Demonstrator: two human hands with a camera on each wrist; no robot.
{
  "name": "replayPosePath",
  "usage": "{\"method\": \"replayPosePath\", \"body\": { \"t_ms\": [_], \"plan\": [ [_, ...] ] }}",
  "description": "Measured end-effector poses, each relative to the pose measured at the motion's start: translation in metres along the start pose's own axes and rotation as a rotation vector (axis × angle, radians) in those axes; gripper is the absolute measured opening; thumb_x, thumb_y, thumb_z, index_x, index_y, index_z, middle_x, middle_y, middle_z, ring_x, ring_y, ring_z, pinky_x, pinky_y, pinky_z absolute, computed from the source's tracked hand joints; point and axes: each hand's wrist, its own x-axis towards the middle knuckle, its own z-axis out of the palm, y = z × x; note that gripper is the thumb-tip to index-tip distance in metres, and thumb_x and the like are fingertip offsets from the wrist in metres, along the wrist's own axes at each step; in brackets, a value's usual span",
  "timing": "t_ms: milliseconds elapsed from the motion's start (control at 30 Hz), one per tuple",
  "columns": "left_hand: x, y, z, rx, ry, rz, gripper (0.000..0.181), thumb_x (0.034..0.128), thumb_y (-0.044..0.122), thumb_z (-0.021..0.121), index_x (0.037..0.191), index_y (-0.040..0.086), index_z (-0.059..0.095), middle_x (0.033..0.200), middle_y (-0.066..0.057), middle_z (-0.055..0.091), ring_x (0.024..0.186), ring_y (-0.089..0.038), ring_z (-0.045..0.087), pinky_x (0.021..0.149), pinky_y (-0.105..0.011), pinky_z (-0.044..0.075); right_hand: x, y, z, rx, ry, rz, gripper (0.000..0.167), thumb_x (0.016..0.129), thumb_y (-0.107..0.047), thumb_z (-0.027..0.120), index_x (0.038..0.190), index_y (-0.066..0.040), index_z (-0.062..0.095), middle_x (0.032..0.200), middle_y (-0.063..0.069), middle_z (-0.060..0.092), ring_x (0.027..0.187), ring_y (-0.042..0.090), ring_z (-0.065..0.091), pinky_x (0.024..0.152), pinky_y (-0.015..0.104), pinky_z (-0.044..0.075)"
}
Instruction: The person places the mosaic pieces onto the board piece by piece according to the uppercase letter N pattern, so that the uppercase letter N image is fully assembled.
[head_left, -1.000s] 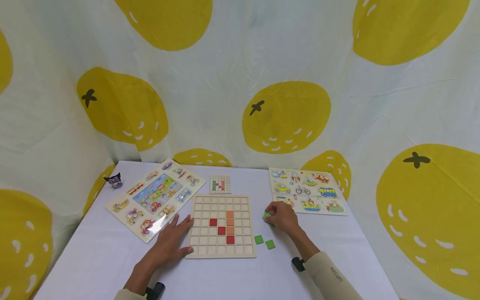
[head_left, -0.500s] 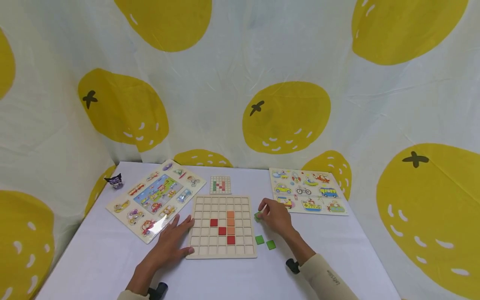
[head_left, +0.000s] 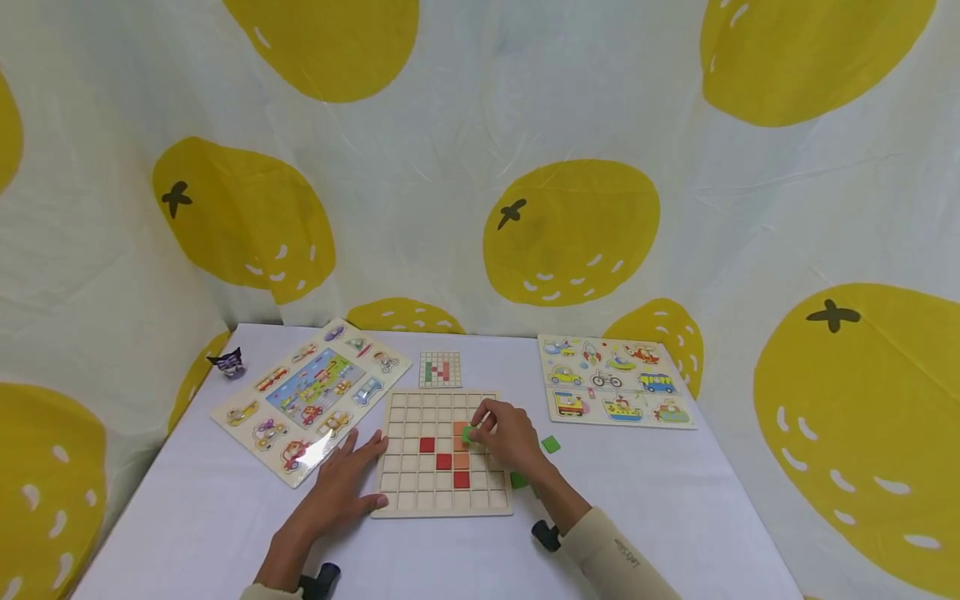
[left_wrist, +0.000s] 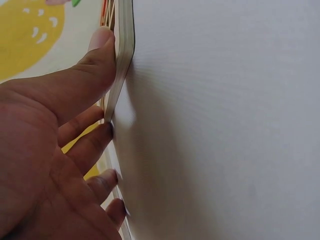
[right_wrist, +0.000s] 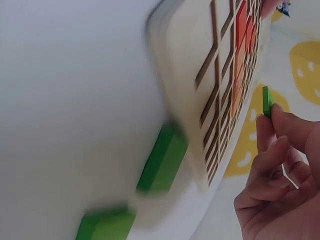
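Note:
A wooden grid board [head_left: 407, 499] lies on the table, holding several red and orange square tiles in its cells. My right hand [head_left: 512, 440] pinches a green tile [head_left: 468, 434] above the board, over the orange tiles; the right wrist view shows this green tile [right_wrist: 267, 101] between thumb and fingertip of the hand [right_wrist: 285, 175]. My left hand [head_left: 336, 487] rests at the board's left edge with fingers spread. In the left wrist view the thumb and fingertips of that hand [left_wrist: 65, 130] touch the board's edge [left_wrist: 125, 45].
Loose green tiles [head_left: 551, 444] lie right of the board, partly hidden by my right arm. Behind the board is a small pattern card [head_left: 439, 369]. A vehicle puzzle [head_left: 311, 400] lies left, another [head_left: 617, 382] back right. A small dark figure [head_left: 228, 363] stands far left.
My right hand has picked up a green tile from the table and carried it left over the board, uncovering another green tile. My left hand has stayed at the board's edge.

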Motion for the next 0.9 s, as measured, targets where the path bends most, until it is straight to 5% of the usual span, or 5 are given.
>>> {"method": "replayPosePath", "body": {
  "t_ms": [367, 900],
  "plan": [
    [0.0, -0.002, 0.001, -0.006, 0.007, -0.005, 0.097, 0.0819, 0.033, 0.091, 0.165, 0.021, 0.041, 0.175, -0.005, 0.031, 0.165, -0.047, 0.007, 0.128, -0.076, 0.009, 0.01, -0.026, 0.037, 0.064, -0.048, -0.018, 0.012, 0.092, -0.023, 0.083, 0.094, -0.022, 0.071, 0.072, -0.006, 0.064, 0.065, 0.012, 0.059, 0.054, 0.028, 0.045],
    [0.001, -0.004, 0.001, 0.012, 0.009, 0.014, 0.096, 0.0833, 0.035, 0.09, 0.165, 0.02, 0.042, 0.175, -0.005, 0.032, 0.165, -0.047, 0.008, 0.128, -0.077, 0.012, 0.028, -0.039, 0.073, -0.074, -0.029, -0.047, 0.02, 0.09, -0.025, 0.085, 0.082, -0.026, 0.066, 0.065, -0.01, 0.06, 0.061, 0.008, 0.055, 0.051, 0.028, 0.042]
  ]
}}
